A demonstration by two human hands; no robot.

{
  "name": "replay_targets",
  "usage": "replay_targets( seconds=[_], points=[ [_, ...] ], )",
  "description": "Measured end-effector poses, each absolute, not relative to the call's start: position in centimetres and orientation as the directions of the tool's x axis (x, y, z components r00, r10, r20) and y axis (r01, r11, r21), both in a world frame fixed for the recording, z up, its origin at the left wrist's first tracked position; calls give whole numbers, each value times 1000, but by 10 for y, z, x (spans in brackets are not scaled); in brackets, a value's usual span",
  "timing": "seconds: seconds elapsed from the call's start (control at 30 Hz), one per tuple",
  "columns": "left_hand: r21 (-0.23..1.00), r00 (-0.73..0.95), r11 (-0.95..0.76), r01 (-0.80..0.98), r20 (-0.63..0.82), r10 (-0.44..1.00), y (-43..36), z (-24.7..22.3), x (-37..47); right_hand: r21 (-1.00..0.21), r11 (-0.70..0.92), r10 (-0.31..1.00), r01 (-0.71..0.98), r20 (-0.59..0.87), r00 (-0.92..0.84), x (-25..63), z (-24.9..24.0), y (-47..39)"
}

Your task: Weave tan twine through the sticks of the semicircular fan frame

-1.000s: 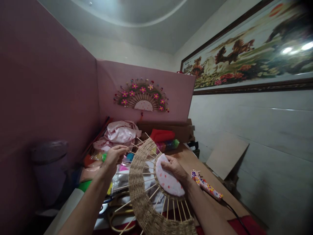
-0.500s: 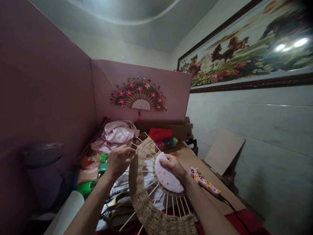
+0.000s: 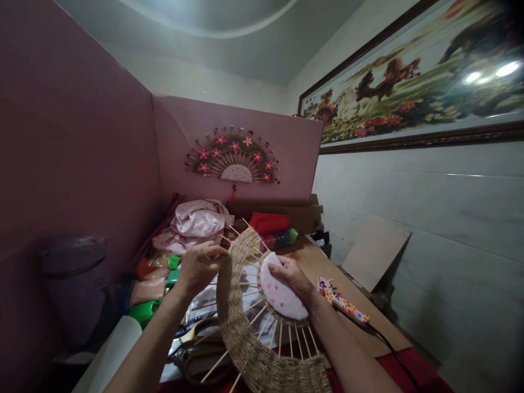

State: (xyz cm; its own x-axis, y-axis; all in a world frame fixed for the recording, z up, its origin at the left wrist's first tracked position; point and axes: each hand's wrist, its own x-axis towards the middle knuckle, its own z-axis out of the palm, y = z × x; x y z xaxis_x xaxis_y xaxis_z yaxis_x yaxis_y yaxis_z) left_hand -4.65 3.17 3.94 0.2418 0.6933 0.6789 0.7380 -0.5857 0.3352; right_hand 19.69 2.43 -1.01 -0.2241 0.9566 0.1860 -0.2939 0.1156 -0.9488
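Note:
A half-round fan [image 3: 241, 322] of thin wooden sticks and a woven brown twine band is held up in front of me, tilted. Its inner half-circle [image 3: 284, 295] is covered in white cloth with pink-red dots. My right hand [image 3: 292, 275] is closed on this centre piece, thumb on the dotted cloth. At the band's upper left outer edge, the fingers of my left hand [image 3: 204, 265] are pinched together against the fan, near a protruding stick. What lies between those fingertips is partly hidden.
Gold-handled scissors [image 3: 200, 349] lie below the fan. A flower-patterned glue gun [image 3: 344, 303] with a black cord rests on the board at right. Coloured packets [image 3: 149, 292] and pink dotted cloth [image 3: 200, 218] are at left. A finished flowered fan [image 3: 233, 155] hangs on the pink panel.
Both hands keep their hold on the fan and have barely shifted. The view has moved very slightly.

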Motion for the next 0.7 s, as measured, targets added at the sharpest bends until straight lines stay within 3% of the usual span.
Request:
replay_targets(
  seconds=[0.23,0.5,0.6,0.7],
  points=[
    [373,229,-612,698,693,683,33,40,-49,-952,102,964,-288,166,-209,199,-9,24],
    [333,240,-636,696,727,643,25,47,-49,-947,68,966,-314,142,-217,200,-8,25],
    [408,204,-642,649,719,664,25,48,-49,-940,74,964,-332,153,-218,201,-7,24],
    [576,139,-618,535,662,737,28,49,-49,-936,78,962,-344,160,-219,201,-6,22]
  ],
)
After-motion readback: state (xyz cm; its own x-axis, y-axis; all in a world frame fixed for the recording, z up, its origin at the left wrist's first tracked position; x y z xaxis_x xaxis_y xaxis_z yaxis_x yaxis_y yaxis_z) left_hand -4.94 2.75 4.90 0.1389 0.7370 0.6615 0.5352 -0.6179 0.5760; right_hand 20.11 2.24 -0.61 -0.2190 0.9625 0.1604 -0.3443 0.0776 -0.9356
